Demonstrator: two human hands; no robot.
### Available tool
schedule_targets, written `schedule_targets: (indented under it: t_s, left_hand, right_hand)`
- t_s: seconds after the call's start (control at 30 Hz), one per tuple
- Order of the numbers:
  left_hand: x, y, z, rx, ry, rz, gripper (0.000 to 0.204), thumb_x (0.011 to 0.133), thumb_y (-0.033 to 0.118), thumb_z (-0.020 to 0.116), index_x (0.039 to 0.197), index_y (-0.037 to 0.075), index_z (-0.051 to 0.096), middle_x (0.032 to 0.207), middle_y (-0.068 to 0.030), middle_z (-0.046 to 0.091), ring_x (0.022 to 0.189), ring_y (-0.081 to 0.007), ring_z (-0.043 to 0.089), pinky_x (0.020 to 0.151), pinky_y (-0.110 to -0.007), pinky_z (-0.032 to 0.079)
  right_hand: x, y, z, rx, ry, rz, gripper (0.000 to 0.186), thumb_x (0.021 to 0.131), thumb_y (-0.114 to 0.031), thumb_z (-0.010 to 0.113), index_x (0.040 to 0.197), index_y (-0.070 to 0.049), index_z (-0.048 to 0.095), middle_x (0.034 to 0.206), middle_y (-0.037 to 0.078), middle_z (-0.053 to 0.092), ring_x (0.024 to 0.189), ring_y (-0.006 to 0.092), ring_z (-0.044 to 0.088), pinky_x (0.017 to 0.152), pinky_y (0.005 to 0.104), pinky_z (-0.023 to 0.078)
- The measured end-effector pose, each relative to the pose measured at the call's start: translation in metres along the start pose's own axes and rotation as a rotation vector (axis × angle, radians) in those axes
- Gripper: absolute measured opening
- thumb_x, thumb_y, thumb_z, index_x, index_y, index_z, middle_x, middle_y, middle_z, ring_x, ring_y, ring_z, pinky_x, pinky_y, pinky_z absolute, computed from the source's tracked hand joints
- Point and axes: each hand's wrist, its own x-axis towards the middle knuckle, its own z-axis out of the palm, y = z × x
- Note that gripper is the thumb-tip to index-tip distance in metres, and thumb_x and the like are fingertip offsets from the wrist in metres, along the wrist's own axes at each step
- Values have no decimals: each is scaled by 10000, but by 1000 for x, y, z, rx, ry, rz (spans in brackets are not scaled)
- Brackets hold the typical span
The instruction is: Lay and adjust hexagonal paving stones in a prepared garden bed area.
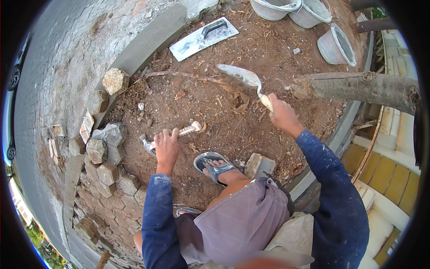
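Note:
My right hand (285, 117) is closed round the pale wooden handle of a pointed trowel (242, 75). The trowel's blade points up and left, over the brown soil. Lower and to the left, my left hand (166, 149) has its fingers wrapped round a claw hammer (188, 129), just behind the head. The hammer's metal head shows left of the fingers, and its light handle sticks out to the right, close to the ground. Beyond both hands, a flat plastering float (204, 38) with a dark handle lies on the soil.
Several grey buckets (337, 46) stand at the far right. A tree trunk (358, 86) juts in from the right. Paving blocks (107, 172) and broken stones lie at the left beside a curved concrete kerb (148, 40). Another block (260, 165) sits near my sandalled foot (216, 168).

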Motion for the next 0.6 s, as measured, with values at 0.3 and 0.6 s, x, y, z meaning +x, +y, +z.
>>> schedule_targets:
  t_s: [0.3,0.6]
  left_hand:
    - [-11,-91,-16,-208,273,-678,457,996,256,597,1310,-49,467,1206,-232,582,1116,-432,582,914,-500,446]
    - [10,-105,9,-270,353,-749,541,966,188,633,1397,-55,413,1311,-244,541,1190,-445,559,955,-515,485]
  right_hand:
    - [159,-18,14,260,314,421,376,851,-93,596,1169,-1,418,1018,363,661,988,532,651,848,585,517]
    - [24,-20,7,-43,53,117,394,832,-12,591,1183,-25,413,970,287,684,930,504,665,786,602,518]
